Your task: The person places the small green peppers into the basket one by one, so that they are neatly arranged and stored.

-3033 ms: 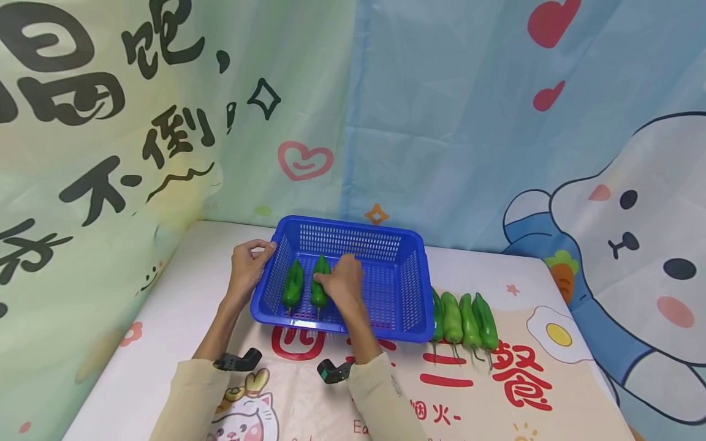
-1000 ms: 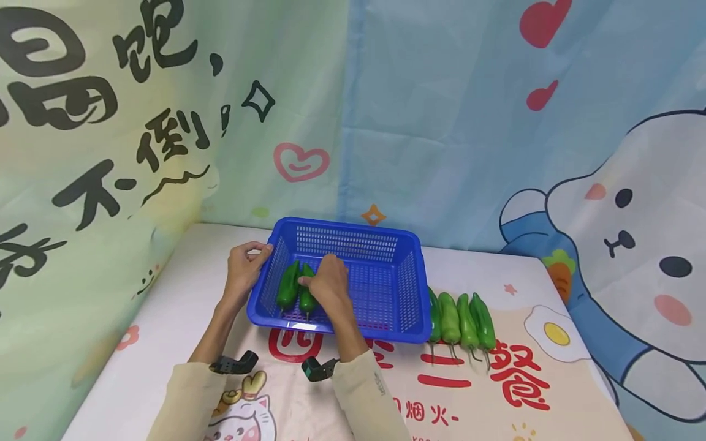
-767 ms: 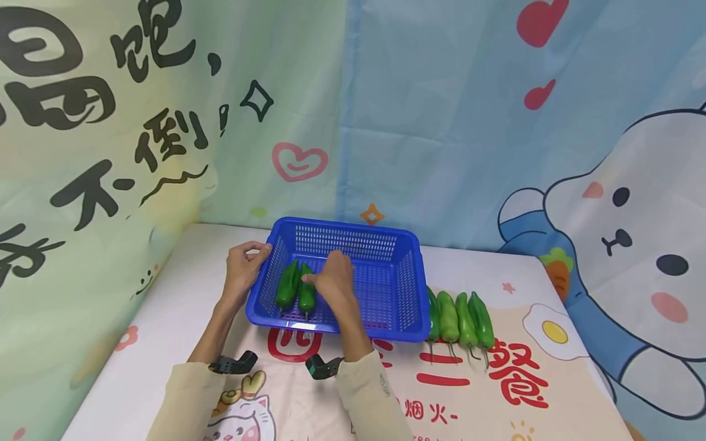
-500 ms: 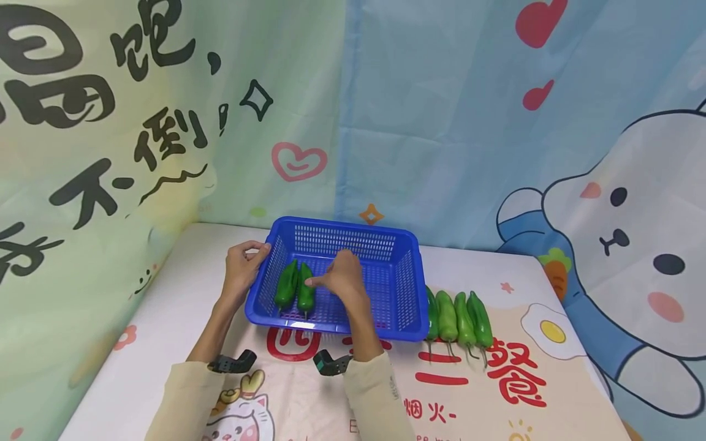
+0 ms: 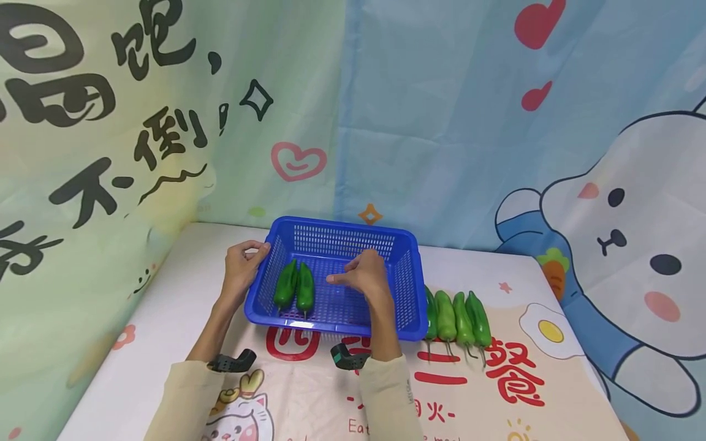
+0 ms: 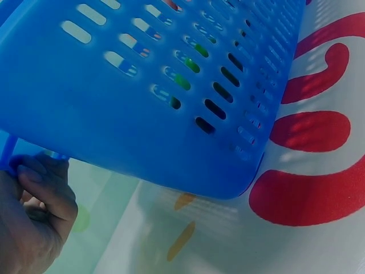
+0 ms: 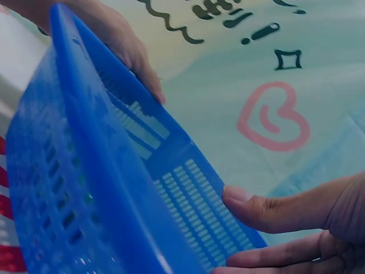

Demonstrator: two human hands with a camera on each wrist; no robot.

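A blue plastic basket (image 5: 347,226) with slotted walls stands on the table. My left hand (image 5: 241,268) pinches its left rim; in the left wrist view the fingers of that hand (image 6: 43,205) are curled at the rim. Two green peppers, a left one (image 5: 285,286) and a right one (image 5: 305,288), lie side by side in the basket's left part, stems toward me. Over the basket's right half, my right hand (image 5: 368,274) holds nothing, clear of both peppers. In the right wrist view, the right hand's (image 7: 302,214) thumb and fingers are extended and apart.
To the right of the basket, several more green peppers (image 5: 446,315) lie in a row on the printed tablecloth (image 5: 474,416), the leftmost partly hidden by the basket. A printed curtain (image 5: 430,122) hangs behind the table.
My right hand slid the right pepper leftward against the other one, then let go and moved right, away from it. The left hand has stayed on the basket's rim.
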